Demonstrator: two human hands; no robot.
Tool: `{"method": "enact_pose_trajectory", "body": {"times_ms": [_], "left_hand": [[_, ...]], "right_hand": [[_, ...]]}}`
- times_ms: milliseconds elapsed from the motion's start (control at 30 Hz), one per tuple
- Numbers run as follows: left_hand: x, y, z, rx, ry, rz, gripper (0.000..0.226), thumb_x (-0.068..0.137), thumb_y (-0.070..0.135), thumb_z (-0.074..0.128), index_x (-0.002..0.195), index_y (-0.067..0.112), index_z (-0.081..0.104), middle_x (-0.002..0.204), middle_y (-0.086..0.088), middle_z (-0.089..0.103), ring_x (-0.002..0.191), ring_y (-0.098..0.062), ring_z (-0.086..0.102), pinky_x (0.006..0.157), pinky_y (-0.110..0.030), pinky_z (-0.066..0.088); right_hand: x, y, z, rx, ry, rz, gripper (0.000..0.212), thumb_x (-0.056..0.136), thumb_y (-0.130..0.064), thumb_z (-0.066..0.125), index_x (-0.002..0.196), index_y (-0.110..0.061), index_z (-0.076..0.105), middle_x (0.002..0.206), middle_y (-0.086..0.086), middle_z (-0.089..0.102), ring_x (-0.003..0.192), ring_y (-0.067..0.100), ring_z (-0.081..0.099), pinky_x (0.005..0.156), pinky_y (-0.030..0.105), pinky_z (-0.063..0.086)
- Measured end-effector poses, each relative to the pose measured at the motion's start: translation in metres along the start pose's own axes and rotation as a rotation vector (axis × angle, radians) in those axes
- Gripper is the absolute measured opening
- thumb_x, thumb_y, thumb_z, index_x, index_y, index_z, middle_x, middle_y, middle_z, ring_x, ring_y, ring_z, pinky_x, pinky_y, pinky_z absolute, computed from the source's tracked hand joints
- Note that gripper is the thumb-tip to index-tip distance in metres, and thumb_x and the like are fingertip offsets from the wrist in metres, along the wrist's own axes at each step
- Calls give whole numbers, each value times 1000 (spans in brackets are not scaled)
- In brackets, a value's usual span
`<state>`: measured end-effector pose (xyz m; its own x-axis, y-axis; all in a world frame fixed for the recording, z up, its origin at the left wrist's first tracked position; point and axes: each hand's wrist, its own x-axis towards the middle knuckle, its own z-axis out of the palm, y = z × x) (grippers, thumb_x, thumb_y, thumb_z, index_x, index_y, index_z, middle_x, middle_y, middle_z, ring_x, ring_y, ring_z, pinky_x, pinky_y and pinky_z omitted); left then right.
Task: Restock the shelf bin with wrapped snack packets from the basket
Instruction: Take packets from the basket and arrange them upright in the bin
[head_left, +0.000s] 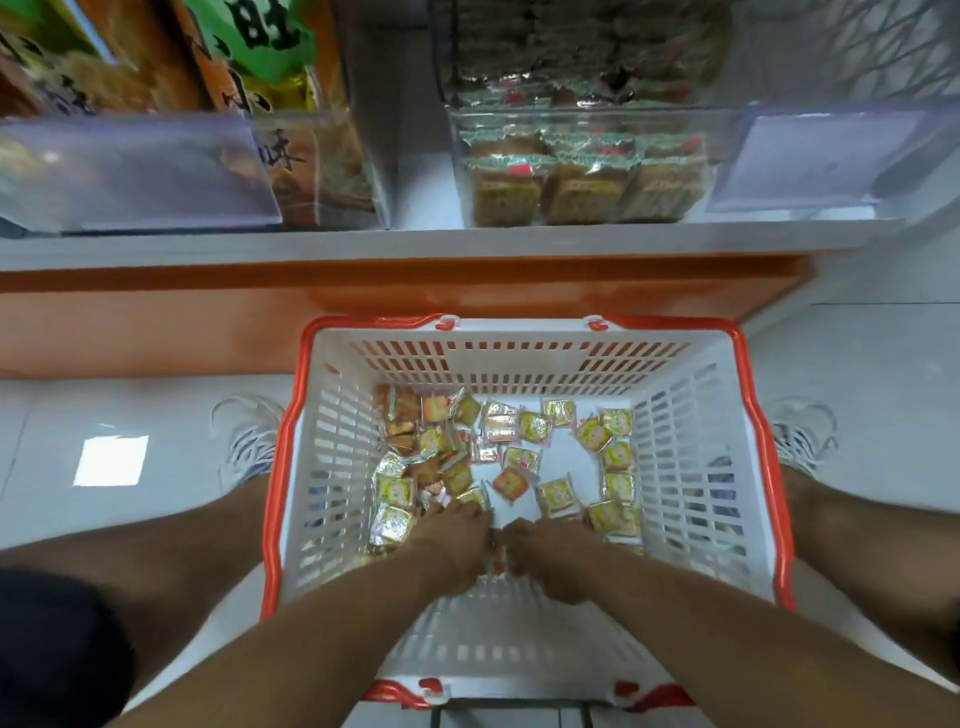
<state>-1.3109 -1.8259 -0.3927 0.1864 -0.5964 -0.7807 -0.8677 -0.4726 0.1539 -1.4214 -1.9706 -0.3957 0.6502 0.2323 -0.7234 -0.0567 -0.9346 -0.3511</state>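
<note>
Small square, clear-wrapped yellow-green snack packets lie scattered across the floor of the white slatted plastic basket with orange rim. Left hand and right hand reach in, fingers curled among packets; actual grip cannot be told.

You've got a white slotted plastic basket with glossy orange rim, shiny crinkly film-wrapped snack packets inside, a clear glossy plastic shelf bin above, and a smooth reflective tile floor.
</note>
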Motion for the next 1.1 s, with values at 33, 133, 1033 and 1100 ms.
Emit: {"method": "enact_pose_trajectory", "body": {"times_ms": [33,133,1033,1100], "left_hand": [[2,0,2,15,1,3,55,96,27,56,148,15,43,145,-11,47,136,-30,45,117,-51,27],[2,-4,7,61,-25,-32,37,98,39,49,128,19,57,130,-10,60,125,-30,53,113,-52,27],[14,6,10,-136,-51,27,45,97,54,50,132,26,54,123,-14,66,119,-35,53,93,-43,44],[13,15,13,-157,24,-14,32,99,43,48,124,24,56,115,-14,68,114,-35,55,83,-41,40]], "right_hand": [[2,-1,4,-1,13,12,82,87,-4,65,154,-29,24,142,5,42,113,34,58,76,45,51],[5,-1,10,-55,31,28,80,90,-9,65,154,-30,21,136,9,42,114,36,56,78,46,50],[7,17,4,472,97,128,29,90,-15,66,115,-13,53,105,10,63,89,23,59,80,37,50],[6,19,8,465,143,93,19,90,-17,63,99,-17,47,92,8,61,83,23,60,71,35,45]]}}
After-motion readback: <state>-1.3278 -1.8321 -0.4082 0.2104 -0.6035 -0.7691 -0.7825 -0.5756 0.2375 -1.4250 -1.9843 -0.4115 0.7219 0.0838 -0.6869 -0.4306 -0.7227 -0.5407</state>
